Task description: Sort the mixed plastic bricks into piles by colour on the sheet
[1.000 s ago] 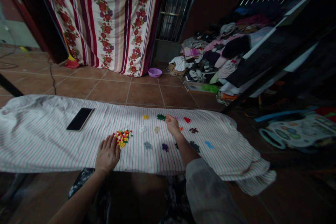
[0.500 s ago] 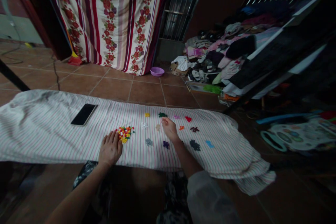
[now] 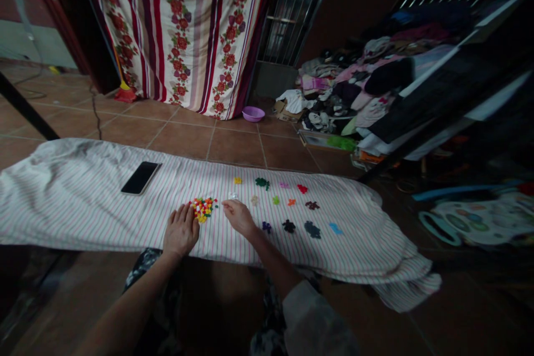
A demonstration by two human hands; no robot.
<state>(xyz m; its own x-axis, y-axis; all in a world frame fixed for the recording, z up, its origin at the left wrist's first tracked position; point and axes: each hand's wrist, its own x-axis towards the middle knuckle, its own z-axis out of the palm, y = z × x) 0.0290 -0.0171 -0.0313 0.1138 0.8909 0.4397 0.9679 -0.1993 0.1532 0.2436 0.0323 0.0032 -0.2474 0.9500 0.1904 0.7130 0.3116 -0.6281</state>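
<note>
A mixed pile of small coloured pieces (image 3: 204, 209), red, yellow, white, orange and green, lies on a striped cloth (image 3: 95, 206). My left hand (image 3: 181, 231) rests flat at its left edge, fingers stretched out and touching it. My right hand (image 3: 240, 218) is just right of the pile, its fingers curled and drawn together; anything between them is too small to make out. It partly covers the white pieces (image 3: 234, 196) and hides the grey ones. Sorted clusters lie to the right: yellow (image 3: 237, 181), dark green (image 3: 262, 183), red (image 3: 302, 188), black (image 3: 288, 226) and light blue (image 3: 335, 228), among others.
A phone (image 3: 141, 178) lies on the cloth at left. Beyond it are the tiled floor (image 3: 179, 136), a floral curtain (image 3: 187, 28), a purple basin (image 3: 253, 114), a red broom (image 3: 125, 93) and heaped clothes (image 3: 354, 83).
My right hand has moved left from beside the dark green cluster to near the mixed pile, uncovering lime green and black pieces. My left hand stays by the pile. The view has shifted slightly.
</note>
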